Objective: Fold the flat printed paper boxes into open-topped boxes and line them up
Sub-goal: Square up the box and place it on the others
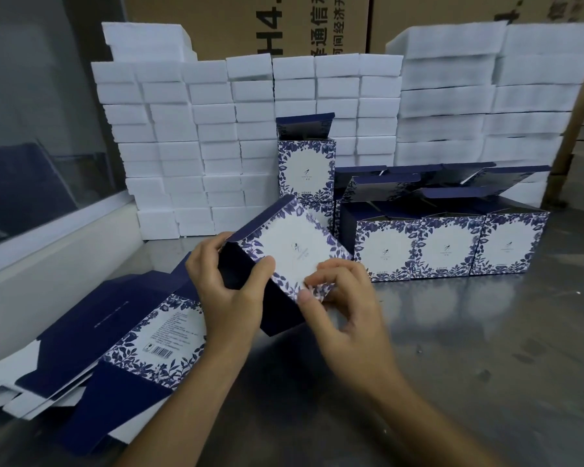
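Brown cartons (317, 25) with printed characters are standing behind everything, beyond the table's far edge. In front of them, stacks of white foam blocks (189, 146) are rising in a wall along the far edge, from the left side across to the far right corner. The grey metal table (486, 348) is lying bare and reflective over its right half and along the near edge, giving open room there. At the left edge, beside a pale ledge, a pile of flat printed paper boxes (115, 345) is lying fanned out, its dark blue flaps reaching toward the near edge. Toward the far right, folded boxes (445, 247) are standing in a row, touching side by side, tops open with lids tilted up, more of them sitting behind. One further box (305, 170) is sitting higher at the row's left end, against the foam, lid raised. Near the table's middle, the half-formed box (284, 254) is being held tilted above the surface, just beside the flat pile and near the row. The left hand (226, 291) is gripping its open dark end, thumb on the printed face and fingers curled around the edge. The right hand (348, 308) is pinching a small floral flap at the box's near corner between thumb and fingertips.
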A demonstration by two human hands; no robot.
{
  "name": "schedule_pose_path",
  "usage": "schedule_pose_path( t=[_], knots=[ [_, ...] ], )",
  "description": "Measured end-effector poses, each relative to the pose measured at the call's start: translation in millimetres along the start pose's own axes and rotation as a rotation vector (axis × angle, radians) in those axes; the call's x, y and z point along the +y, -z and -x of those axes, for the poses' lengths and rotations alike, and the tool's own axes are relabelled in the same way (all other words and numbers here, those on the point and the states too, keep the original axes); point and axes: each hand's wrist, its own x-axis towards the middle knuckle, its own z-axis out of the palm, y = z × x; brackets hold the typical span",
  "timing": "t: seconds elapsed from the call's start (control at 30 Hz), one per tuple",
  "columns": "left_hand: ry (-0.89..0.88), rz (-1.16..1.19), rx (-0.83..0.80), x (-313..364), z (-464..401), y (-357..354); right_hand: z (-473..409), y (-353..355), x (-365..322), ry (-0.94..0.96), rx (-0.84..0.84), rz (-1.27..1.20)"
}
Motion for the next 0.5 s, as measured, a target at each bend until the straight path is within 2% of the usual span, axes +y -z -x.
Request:
schedule_pose_path(
  t=[0.17, 0.3, 0.43, 0.5],
  knots=[
    [-0.004, 0.039, -0.102, -1, -6, 8, -3, 5, 11, -0.169, 0.035, 0.055],
    [-0.006, 0.083, -0.161, 1, -11, 12, -8, 12, 14, -0.139, 0.004, 0.199],
    [-0.077, 0.020, -0.226, 5, -16, 17, -13, 21, 16, -0.255, -0.110, 0.173],
    [-0.157, -0.059, -0.254, 7, -13, 17, -14, 27, 15, -0.275, -0.204, 0.320]
  ],
)
